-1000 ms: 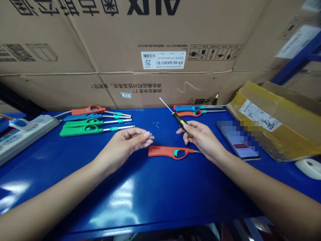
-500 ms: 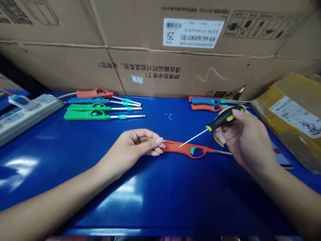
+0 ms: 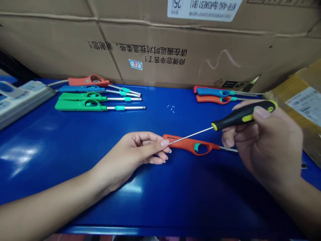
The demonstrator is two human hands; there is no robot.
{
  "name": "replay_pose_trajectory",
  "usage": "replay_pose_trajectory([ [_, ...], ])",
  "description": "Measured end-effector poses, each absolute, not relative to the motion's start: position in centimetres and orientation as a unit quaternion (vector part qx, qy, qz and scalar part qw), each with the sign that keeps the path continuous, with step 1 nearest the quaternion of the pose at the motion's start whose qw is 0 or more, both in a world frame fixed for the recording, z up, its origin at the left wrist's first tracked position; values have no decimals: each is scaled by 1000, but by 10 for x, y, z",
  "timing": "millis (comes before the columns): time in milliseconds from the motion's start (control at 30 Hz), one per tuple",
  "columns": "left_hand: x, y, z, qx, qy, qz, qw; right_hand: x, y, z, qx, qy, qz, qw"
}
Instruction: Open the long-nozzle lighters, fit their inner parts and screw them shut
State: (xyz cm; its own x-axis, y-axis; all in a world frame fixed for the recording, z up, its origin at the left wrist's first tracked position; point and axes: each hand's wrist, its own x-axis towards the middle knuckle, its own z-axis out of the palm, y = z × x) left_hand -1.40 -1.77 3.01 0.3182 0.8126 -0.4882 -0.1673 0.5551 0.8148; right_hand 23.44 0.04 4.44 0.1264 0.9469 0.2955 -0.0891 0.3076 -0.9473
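My left hand (image 3: pixel 145 147) is closed in a pinch, thumb against forefinger, on a tiny silver screw (image 3: pixel 170 144) that barely shows. My right hand (image 3: pixel 268 140) is wrapped round the black and yellow handle of a screwdriver (image 3: pixel 233 117). Its thin shaft slants down to the left, and the tip meets the screw at my left fingertips. Just behind them an orange gas lighter (image 3: pixel 184 143) with a green trigger lies on the blue table, its metal tube partly hidden behind my right hand.
Several slivers like small screws (image 3: pixel 171 108) lie mid-table. Green lighters (image 3: pixel 72 106), a blue one and an orange one lie back left, beside a power strip (image 3: pixel 27 95). More lighters (image 3: pixel 213 99) lie back right. A cardboard box (image 3: pixel 150 43) stands behind; a taped package (image 3: pixel 298 97) is at right.
The screwdriver tip has moved left from over the orange lighter's handle to my left fingertips. My left hand has shifted slightly right, off the handle's end. The view has tilted down.
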Motion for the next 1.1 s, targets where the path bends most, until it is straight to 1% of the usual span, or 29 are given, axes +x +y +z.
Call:
replay_pose_trajectory([
  [700,-12,-18,28,307,482,328,752,233,-1,45,-407,-531,412,618],
  [967,-12,-18,30,296,486,320,757,232,-5,54,-421,-501,412,634],
  [1100,-12,-18,30,293,489,318,758,233,-6,56,-421,-504,416,629],
])
